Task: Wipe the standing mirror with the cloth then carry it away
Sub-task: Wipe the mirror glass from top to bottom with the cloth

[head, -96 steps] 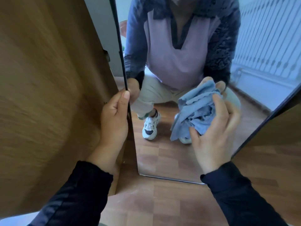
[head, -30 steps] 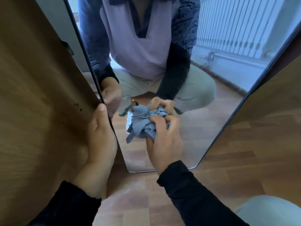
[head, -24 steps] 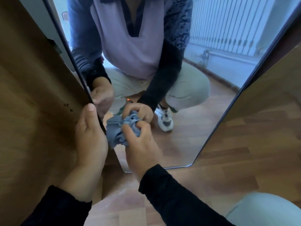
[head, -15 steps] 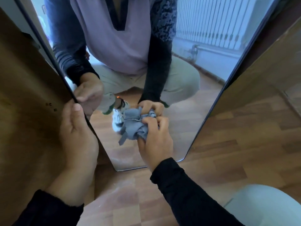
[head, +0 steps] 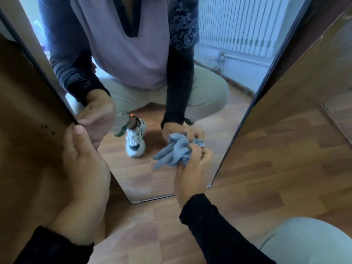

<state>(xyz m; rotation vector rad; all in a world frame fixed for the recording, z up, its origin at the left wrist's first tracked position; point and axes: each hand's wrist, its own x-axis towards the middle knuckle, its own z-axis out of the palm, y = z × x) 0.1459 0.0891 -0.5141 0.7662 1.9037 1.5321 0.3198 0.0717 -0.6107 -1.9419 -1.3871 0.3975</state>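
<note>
A mirror (head: 171, 111) stands on the floor (head: 276, 178). Left hand (head: 85, 168) grips its left edge; right hand (head: 192, 172) presses a bunched cloth (head: 173, 154) against the glass near the bottom right corner.

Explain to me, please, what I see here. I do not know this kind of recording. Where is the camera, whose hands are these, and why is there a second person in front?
There is no machine. A person wears a wide-angle camera on the head, looking forward and down, so the two arms at the bottom are that person's own. There is only this one view.

The "second person" is a reflection. A standing mirror rests on the wooden floor, and it shows the same person crouching in front of it.

The left hand grips the mirror's left edge, with the thumb at the dark frame. The right hand holds a bunched blue-grey cloth against the lower part of the glass. The hands and cloth that you see above them are their reflections.

Brown wooden panels stand on both sides. The pale shape at the lower right looks like the person's knee.
</note>
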